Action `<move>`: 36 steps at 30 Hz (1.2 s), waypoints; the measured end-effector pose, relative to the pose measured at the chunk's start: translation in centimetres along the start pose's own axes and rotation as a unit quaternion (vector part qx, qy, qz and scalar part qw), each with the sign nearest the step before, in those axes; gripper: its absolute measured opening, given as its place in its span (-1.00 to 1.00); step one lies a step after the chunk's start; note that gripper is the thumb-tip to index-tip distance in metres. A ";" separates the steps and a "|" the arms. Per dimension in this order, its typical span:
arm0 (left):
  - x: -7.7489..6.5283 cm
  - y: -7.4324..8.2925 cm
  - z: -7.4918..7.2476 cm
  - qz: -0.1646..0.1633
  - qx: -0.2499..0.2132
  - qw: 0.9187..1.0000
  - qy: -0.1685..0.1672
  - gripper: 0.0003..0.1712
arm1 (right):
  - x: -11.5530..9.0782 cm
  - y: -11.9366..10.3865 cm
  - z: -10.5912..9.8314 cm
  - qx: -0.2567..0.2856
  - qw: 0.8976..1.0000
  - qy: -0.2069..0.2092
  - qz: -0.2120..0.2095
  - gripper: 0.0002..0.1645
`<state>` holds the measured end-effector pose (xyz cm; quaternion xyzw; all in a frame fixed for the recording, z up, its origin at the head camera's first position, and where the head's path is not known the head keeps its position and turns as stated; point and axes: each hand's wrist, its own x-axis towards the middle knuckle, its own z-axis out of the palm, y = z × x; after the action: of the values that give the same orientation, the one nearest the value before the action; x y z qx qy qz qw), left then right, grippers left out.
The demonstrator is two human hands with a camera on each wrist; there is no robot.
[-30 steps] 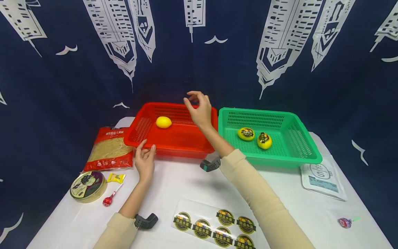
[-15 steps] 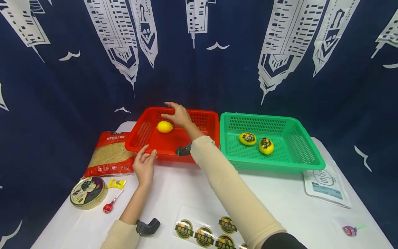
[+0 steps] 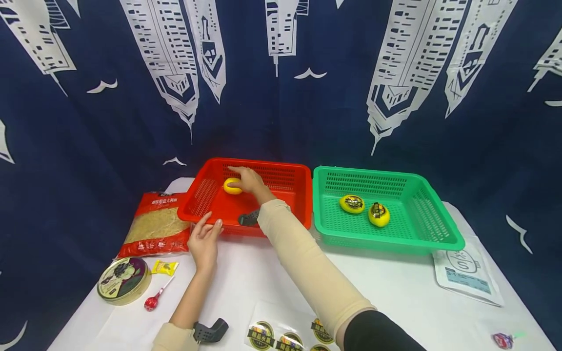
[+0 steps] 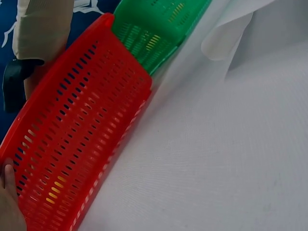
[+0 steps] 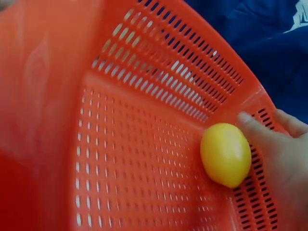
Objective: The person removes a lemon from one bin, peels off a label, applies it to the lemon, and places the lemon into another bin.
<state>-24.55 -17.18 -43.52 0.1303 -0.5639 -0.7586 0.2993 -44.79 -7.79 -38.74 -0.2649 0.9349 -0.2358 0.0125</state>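
Observation:
A plain yellow lemon (image 3: 232, 185) lies in the left part of the red basket (image 3: 263, 207). My right hand (image 3: 249, 180) reaches in over it, its thumb overlapping the fruit in the head view. From the right wrist, the thumb and a finger are spread beside the lemon (image 5: 225, 155), not curled round it. My left hand (image 3: 204, 246) holds the basket's front rim near its left corner, with fingertips showing at the outer wall in the left wrist view. In the green basket (image 3: 395, 234) sit two lemons with round labels, one of them the nearer lemon (image 3: 379, 214).
A sheet of round fruit stickers (image 3: 262, 335) lies at the front. On the left are a noodle packet (image 3: 155, 226), a round tin (image 3: 124, 280), a yellow wrapped candy (image 3: 164, 267) and a red lollipop (image 3: 151, 303). A white pouch (image 3: 467, 273) and another lollipop (image 3: 502, 340) lie right.
My right hand has moved left and down from above the red basket's right side to the lemon inside. My left hand stays at the front rim. The head view has tilted up slightly.

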 end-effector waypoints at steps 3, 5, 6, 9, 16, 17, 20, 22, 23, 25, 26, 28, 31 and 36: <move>-0.1 0.0 0.0 0.001 -0.006 1.000 -0.001 -0.51 | 0.1 0.2 0.4 -0.003 1.000 -0.001 0.002 -0.23; -0.1 0.0 0.0 0.000 -0.006 1.000 0.000 -0.51 | 0.2 0.5 0.7 -0.013 1.000 -0.009 0.004 -0.22; -0.1 0.0 0.0 -0.002 -0.005 1.000 0.001 -0.51 | 0.3 0.6 0.9 -0.025 1.000 -0.016 0.004 -0.22; -0.2 -0.1 -0.1 -0.010 -0.008 1.000 0.001 -0.50 | 0.4 1.0 1.3 -0.079 0.996 -0.045 -0.001 -0.23; -0.1 -0.2 -0.1 -0.002 -0.002 1.000 -0.005 -0.50 | 0.8 1.2 1.7 -0.068 0.996 -0.055 -0.033 -0.38; -0.1 -0.2 -0.1 -0.001 -0.003 1.000 -0.005 -0.50 | 0.8 1.2 1.7 -0.052 0.997 -0.055 -0.036 -0.41; 0.0 -0.2 -0.1 -0.001 -0.008 1.000 -0.002 -0.49 | 1.0 1.3 1.9 -0.027 0.997 -0.060 -0.043 -0.45; 0.1 -0.3 -0.2 -0.003 -0.013 1.000 -0.002 -0.48 | 1.0 1.3 1.9 -0.018 0.997 -0.065 -0.044 -0.46; 0.2 -0.3 -0.2 -0.003 -0.014 1.000 -0.001 -0.48 | 1.1 1.3 1.9 -0.015 0.997 -0.068 -0.045 -0.46; 0.1 -0.5 -0.2 -0.002 -0.013 1.000 -0.002 -0.48 | 1.0 1.3 1.9 -0.010 0.996 -0.073 -0.049 -0.45; 0.1 -0.5 -0.2 0.000 -0.014 1.000 -0.002 -0.48 | 0.8 1.4 1.9 -0.010 0.996 -0.075 -0.051 -0.44; 0.0 -0.5 -0.3 0.004 -0.015 1.000 -0.003 -0.49 | 0.6 1.4 1.6 -0.001 0.996 -0.074 -0.055 -0.42; -0.1 0.1 -0.2 0.006 -0.022 1.000 -0.008 -0.48 | 0.4 1.2 0.7 0.010 0.996 -0.062 -0.061 -0.40; -0.6 1.5 0.3 0.005 -0.036 0.999 -0.017 -0.49 | -0.6 0.9 -2.1 0.034 0.995 -0.012 -0.092 -0.38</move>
<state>-23.75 -16.84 -42.06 0.1039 -0.5420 -0.7790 0.2977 -45.02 -5.87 -37.38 -0.3522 0.8978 -0.2643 0.0112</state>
